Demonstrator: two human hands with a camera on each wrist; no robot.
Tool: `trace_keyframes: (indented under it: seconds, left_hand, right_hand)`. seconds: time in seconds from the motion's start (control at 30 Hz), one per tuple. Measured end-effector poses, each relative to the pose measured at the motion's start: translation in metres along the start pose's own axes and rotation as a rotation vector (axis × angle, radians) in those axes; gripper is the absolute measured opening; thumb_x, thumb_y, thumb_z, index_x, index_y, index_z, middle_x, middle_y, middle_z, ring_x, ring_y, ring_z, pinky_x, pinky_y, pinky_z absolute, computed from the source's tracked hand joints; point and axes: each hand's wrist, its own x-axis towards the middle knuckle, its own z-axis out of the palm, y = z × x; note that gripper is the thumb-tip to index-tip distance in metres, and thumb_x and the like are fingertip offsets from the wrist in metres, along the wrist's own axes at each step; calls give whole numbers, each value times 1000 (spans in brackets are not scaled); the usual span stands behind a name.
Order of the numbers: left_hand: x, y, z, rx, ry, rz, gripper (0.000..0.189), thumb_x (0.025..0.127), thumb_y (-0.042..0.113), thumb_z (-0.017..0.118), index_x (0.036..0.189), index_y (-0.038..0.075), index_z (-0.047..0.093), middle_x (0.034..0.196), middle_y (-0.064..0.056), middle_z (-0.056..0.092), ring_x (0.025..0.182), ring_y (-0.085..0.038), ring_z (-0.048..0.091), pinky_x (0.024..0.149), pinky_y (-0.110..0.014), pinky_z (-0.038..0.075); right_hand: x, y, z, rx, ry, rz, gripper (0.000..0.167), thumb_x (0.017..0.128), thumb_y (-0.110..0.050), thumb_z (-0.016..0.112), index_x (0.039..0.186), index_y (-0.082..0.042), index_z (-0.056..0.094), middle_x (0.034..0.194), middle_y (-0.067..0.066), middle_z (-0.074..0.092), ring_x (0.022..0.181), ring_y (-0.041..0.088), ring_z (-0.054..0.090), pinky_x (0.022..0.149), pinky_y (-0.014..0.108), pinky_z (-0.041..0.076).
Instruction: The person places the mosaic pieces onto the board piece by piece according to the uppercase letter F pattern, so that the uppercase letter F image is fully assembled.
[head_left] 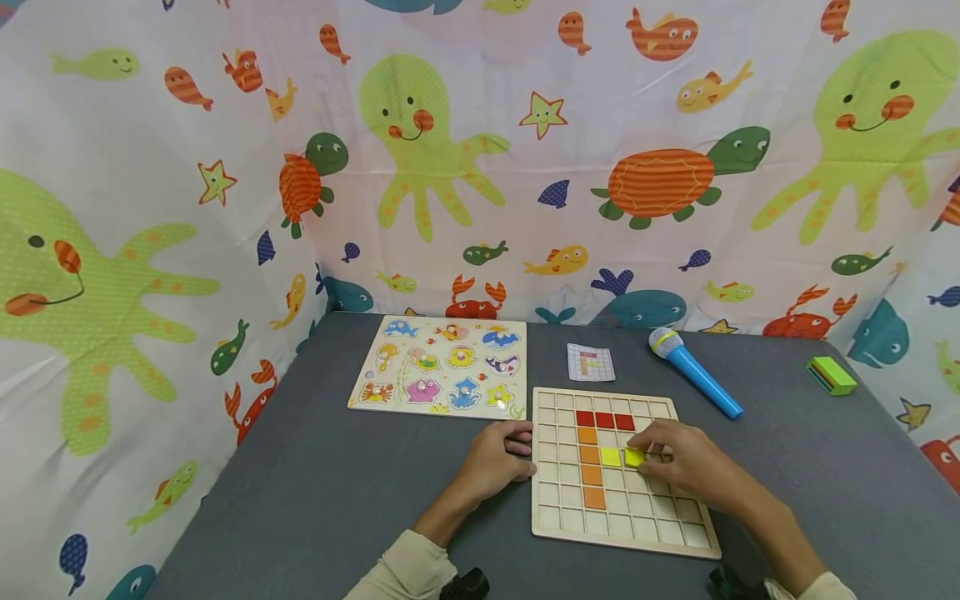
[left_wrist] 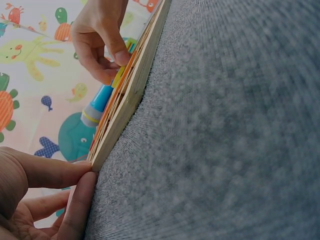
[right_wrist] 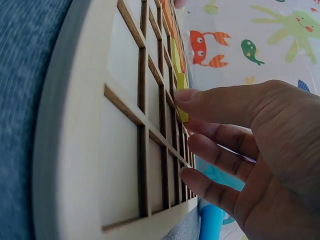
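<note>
A wooden grid board [head_left: 621,502] lies on the dark table. In its cells are a row of red tiles [head_left: 604,420], a column of orange tiles [head_left: 590,455] and a yellow tile [head_left: 611,457]. My right hand [head_left: 693,462] pinches another yellow tile [right_wrist: 181,90] between thumb and fingers, over the cell just right of the placed yellow one. At the board's left edge, my left hand [head_left: 487,460] holds the rim between thumb and forefinger. The left wrist view shows this grip at the board's corner [left_wrist: 96,161].
Behind the board lies a small printed pattern card [head_left: 591,363]. A sea-animal puzzle [head_left: 442,367] is at the back left. To the right are a blue toy microphone [head_left: 701,377] and a green block-like object [head_left: 832,376]. A patterned curtain [head_left: 480,167] stands behind the table.
</note>
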Motion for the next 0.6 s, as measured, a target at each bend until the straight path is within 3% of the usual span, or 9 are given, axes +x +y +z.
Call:
trace_keyframes:
  seconds: [0.6]
  left_hand:
    - [2,-2,0,13,2,5,60,80,-9,81,137,2,68,118,-9,68,103,-19,68,71,-30,64]
  right_hand:
    - [-3,-4,-1,-25,-14,26,30,89,-20,86,118,-14,78,111,-5,71,95,12,60,79,31,57]
